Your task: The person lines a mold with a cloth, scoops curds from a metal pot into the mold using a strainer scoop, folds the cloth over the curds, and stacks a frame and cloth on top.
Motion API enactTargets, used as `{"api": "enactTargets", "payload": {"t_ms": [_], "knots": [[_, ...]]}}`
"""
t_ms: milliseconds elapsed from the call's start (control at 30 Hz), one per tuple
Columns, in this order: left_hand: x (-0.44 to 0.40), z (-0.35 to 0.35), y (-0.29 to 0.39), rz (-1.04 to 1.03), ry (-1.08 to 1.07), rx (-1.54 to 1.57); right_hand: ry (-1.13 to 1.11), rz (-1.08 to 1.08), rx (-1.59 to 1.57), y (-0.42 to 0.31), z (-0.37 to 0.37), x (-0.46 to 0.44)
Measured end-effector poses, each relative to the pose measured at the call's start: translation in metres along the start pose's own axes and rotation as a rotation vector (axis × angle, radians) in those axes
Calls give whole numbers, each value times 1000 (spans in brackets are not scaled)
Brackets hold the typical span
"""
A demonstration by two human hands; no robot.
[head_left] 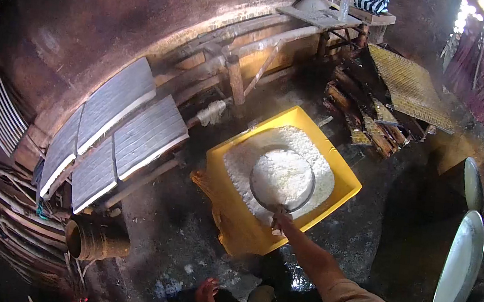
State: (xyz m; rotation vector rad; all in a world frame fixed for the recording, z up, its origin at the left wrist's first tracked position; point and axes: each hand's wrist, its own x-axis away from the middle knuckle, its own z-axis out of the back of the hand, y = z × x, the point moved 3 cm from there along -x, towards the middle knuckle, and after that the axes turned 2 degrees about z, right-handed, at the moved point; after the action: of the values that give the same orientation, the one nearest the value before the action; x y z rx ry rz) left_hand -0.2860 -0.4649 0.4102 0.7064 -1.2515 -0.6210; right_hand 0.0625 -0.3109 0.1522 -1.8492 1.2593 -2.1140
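Observation:
A round metal pan [254,192] full of white, crumbly material [283,176] is over the yellow tub [343,172]. My right hand [283,223] is wrapped round its short handle, near the tub's lower edge. More of the white material [321,159] lies in the tub around the pan. My left hand [207,292] is low in the view, left of my body and below the tub; its fingers are curled, and I cannot make out anything in them.
Grey slabs [130,145] lie on a rack at the left, above a rusty metal drum [97,241] and stacked branches [16,221]. Split wood [369,117] is piled at the upper right. Large round metal pans [458,271] stand at the right.

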Motion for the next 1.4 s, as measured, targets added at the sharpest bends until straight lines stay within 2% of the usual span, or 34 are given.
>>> {"api": "enactTargets", "payload": {"t_ms": [67, 100, 133, 167, 200, 267, 333, 400, 433, 467, 500, 533, 567, 633, 667, 733, 767, 833, 867, 967, 1000, 1033, 1067, 1100, 1133, 1167, 1267, 1300, 1333, 1367, 1400], "knots": [[-4, -3, -10, -250, -228, 86, 59, 135, 64, 4, 15, -18], [0, -12, 1, -262, -238, 77, 70, 275, 72, 34, 32, -61], [1, -25, 7, -212, -213, 13, -1, 675, -197, 55, 43, -90], [6, -38, 12, -165, -185, -49, 239, 372, 362, 11, 58, -40], [9, -46, 10, -181, -193, -57, 369, 276, 538, -11, 76, -12], [9, -70, 4, -241, -345, 47, 598, 213, 509, -44, 116, 42], [29, -98, 11, -234, -419, -23, 797, 225, 388, -64, 166, 92], [48, -130, 9, -229, -514, -106, 909, 288, 327, -94, 215, 176], [57, -149, 4, -336, -623, -182, 924, 351, 181, -95, 246, 213], [75, -164, -2, -438, -740, -264, 954, 470, 250, -91, 276, 251], [101, -180, -6, -439, -803, -304, 987, 591, 168, -79, 305, 291], [133, -200, -5, -528, -885, -321, 1006, 664, 216, -56, 340, 316], [167, -218, -12, -610, -979, -341, 1022, 794, 75, -34, 365, 360], [229, -253, -52, -515, -1064, -437, 896, 1059, -132, 21, 410, 466], [264, -273, -75, -549, -1171, -519, 840, 1002, -365, 61, 434, 498], [328, -309, -135, -503, -1354, -658, 985, 912, -308, 134, 466, 593], [359, -328, -175, -452, -1444, -720, 1148, 908, -134, 185, 487, 609], [429, -352, -243, -420, -1586, -923, 1243, 766, -86, 290, 513, 638], [461, -364, -275, -428, -1653, -1032, 1189, 573, -196, 337, 515, 661], [505, -382, -356, -538, -1807, -1172, 1244, 280, -609, 481, 489, 716], [554, -377, -357, -575, -1716, -1197, 1223, 170, -689, 528, 484, 729], [550, -389, -391, -600, -1874, -1075, 1233, -89, -744, 583, 478, 738], [538, -400, -407, -654, -1847, -1132, 1269, -173, -787, 630, 472, 757], [535, -407, -424, -710, -1813, -1183, 1275, -208, -863, 724, 455, 727], [559, -397, -429, -463, -1673, -1271, 1171, -290, -954, 750, 458, 761], [575, -389, -435, -515, -1500, -1313, 1314, -446, -747, 806, 456, 766], [533, -392, -448, -1107, -1623, -1363, 1307, -722, -422, 967, 453, 767], [537, -390, -447, -1194, -1584, -1395, 1271, -849, -344, 1003, 458, 766], [541, -387, -446, -1280, -1542, -1427, 1245, -848, -355, 1024, 470, 767], [540, -390, -446, -1275, -1492, -1425, 1172, -937, -372, 1040, 480, 773], [540, -391, -446, -1179, -1438, -1425, 1097, -1022, -388, 1053, 484, 771]]}}
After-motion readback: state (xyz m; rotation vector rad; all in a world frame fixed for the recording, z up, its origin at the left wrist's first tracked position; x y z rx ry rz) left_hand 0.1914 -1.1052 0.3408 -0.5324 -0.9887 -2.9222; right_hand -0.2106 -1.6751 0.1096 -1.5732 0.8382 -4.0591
